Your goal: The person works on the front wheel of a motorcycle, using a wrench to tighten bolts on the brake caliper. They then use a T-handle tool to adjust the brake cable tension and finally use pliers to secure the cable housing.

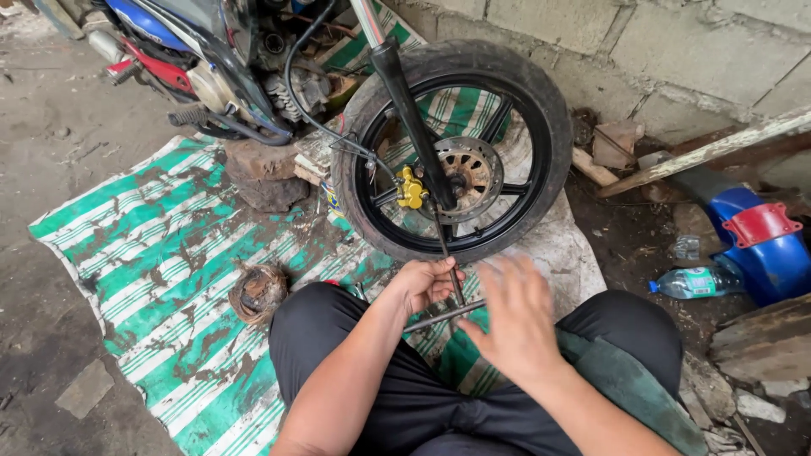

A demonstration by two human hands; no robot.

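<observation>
Gripping a cross wrench [448, 287] at the front wheel [452, 152], left hand [427, 283] closed; right hand [515, 317] open beside it.

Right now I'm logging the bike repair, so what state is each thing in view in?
Front wheel: mounted in the fork, upright on the ground.
Cross wrench: one end set at the wheel hub.
Left hand: gripping the wrench shaft.
Right hand: open, blurred, at the wrench's crossbar.
Yellow brake caliper: fitted against the disc.
Plastic bottle: lying on its side.
Striped mat: spread flat, dirty.
</observation>
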